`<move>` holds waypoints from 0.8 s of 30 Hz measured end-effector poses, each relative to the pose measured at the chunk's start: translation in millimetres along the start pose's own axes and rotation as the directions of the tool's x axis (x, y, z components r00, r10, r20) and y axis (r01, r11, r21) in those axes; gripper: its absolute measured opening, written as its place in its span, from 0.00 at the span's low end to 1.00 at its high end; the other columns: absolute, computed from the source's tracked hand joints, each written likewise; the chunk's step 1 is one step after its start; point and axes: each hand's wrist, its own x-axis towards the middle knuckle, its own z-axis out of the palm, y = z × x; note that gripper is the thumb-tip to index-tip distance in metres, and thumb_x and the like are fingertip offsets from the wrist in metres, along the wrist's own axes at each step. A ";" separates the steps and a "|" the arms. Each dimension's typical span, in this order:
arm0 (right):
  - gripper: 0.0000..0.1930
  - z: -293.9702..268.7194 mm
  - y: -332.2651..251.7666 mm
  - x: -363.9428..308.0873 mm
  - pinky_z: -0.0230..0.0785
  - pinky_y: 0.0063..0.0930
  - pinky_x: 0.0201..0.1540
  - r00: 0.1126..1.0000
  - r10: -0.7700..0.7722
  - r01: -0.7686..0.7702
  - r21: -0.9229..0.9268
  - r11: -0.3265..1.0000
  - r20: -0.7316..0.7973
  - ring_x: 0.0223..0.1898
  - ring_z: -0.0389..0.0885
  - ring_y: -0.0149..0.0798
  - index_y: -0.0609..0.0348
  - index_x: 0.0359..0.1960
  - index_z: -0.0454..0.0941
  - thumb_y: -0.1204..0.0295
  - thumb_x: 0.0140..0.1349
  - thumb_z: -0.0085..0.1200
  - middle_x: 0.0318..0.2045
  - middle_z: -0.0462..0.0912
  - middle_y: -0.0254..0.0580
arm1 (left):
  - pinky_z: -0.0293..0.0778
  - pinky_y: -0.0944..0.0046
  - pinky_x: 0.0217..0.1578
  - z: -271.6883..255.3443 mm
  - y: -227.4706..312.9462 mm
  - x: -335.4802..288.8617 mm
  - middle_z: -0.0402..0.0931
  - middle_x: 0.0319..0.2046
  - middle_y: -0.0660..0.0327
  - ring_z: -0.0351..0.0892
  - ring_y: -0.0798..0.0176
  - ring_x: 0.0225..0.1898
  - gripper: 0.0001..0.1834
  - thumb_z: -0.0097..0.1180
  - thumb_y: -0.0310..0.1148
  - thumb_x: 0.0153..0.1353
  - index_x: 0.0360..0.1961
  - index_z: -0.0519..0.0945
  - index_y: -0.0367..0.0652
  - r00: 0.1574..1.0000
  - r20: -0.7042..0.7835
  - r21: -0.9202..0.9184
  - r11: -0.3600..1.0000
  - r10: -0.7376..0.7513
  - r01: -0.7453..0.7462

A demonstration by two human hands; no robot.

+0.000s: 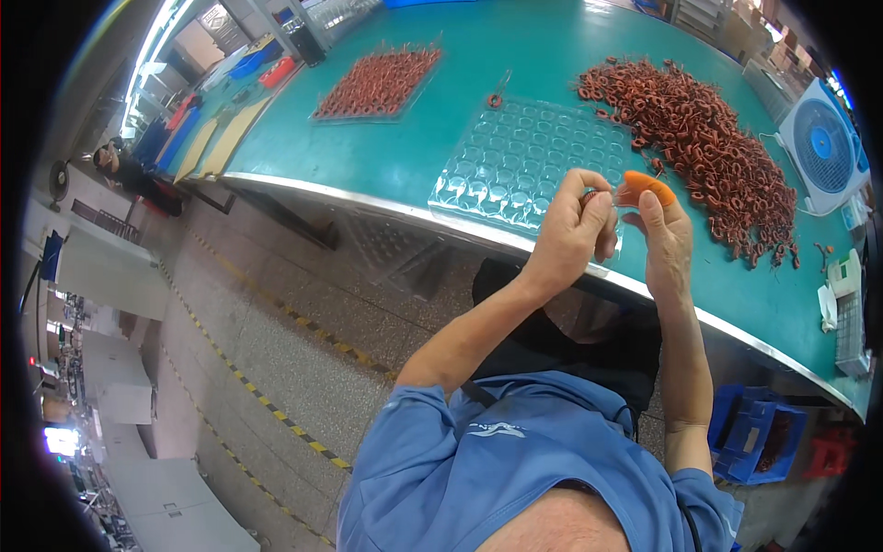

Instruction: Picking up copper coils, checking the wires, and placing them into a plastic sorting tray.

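L hand [575, 225] pinches a small red-brown ring [590, 197] btwn thumb & fingers, over near edge of a green table [497, 46]; R hand [667, 235] grips an orange tool [651, 188] just beside it. Ring's prob. light, stiff, slightly slick; best held by its rim. Beyond: clear pitted tray [515, 152], ring heap [704, 147] to R, blue-white fan [823, 147], filled tray [368, 119] far L; past table, speckled floor [322, 400], strip lights [147, 64].

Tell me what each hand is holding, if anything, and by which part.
The left hand pinches a small reddish ring; which part is hidden. The right hand has an orange piece at its fingers; whether held or worn cannot be told.
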 end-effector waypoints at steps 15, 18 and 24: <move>0.16 0.1 -29.3 -1.7 0.67 0.20 0.26 0.996 0.026 -0.013 -0.156 0.988 0.081 0.23 0.76 0.26 0.68 0.30 0.83 0.65 0.65 0.53 0.20 0.81 0.38 | 0.69 0.71 0.24 -3.6 -2.0 -13.1 0.73 0.25 0.63 0.72 0.72 0.23 0.11 0.49 0.24 0.67 0.50 0.71 0.36 0.971 -0.017 0.486 0.850 0.240 -0.202; 0.14 -10.9 -17.5 -4.8 0.64 0.16 0.26 0.986 0.148 -0.138 -0.117 0.984 0.082 0.23 0.72 0.23 0.66 0.35 0.82 0.64 0.66 0.53 0.21 0.77 0.33 | 0.70 0.72 0.24 -10.1 -6.5 -12.7 0.71 0.25 0.62 0.73 0.70 0.22 0.11 0.46 0.24 0.69 0.51 0.69 0.35 0.998 0.065 0.265 0.964 -0.013 -0.005; 0.12 -9.7 -20.6 -4.2 0.51 0.15 0.17 0.960 0.216 -0.208 -0.061 0.976 0.178 0.15 0.61 0.19 0.64 0.34 0.77 0.66 0.66 0.54 0.16 0.68 0.26 | 0.72 0.68 0.23 -27.0 7.2 -13.9 0.71 0.23 0.61 0.76 0.67 0.21 0.19 0.41 0.42 0.73 0.50 0.72 0.35 0.948 0.180 0.212 0.952 -0.262 0.223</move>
